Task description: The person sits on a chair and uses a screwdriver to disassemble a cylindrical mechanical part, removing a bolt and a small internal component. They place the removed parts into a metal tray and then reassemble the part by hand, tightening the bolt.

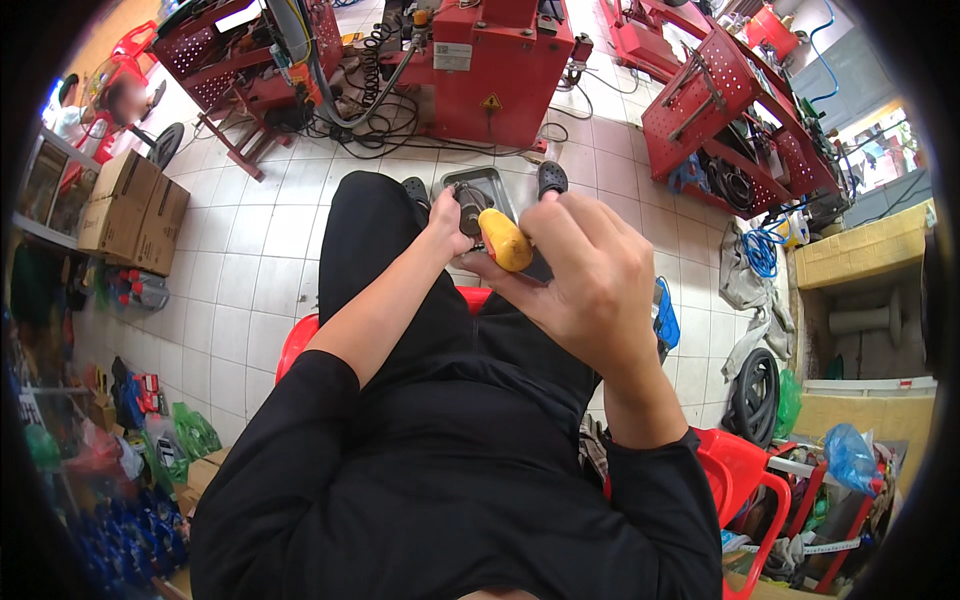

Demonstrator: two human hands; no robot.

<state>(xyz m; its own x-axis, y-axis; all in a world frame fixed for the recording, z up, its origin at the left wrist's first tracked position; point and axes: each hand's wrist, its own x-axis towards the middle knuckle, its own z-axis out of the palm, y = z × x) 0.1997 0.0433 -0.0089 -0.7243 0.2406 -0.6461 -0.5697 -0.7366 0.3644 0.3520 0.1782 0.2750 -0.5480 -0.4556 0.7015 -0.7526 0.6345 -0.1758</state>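
Over the gap between my knees, my left hand (451, 222) is closed around a dark round metal part (474, 207). Close beside it, my right hand (585, 265) grips a tool by its bulbous yellow handle (506, 241), thumb below and fingers curled at the far side. The handle's butt end points up toward me. What lies at the tool's other end is hidden behind the handle and my hands. Beneath the hands, a grey metal tray (489, 180) sits on the floor between my feet, partly covered.
I sit on a red plastic chair (735, 465). Ahead stands a red machine (495, 85) with black cables and hoses around its base. Red perforated cabinets (700, 120) flank it. Cardboard boxes (130, 215) are at the left; a coiled black tube (755, 395) lies right. Another person is far left.
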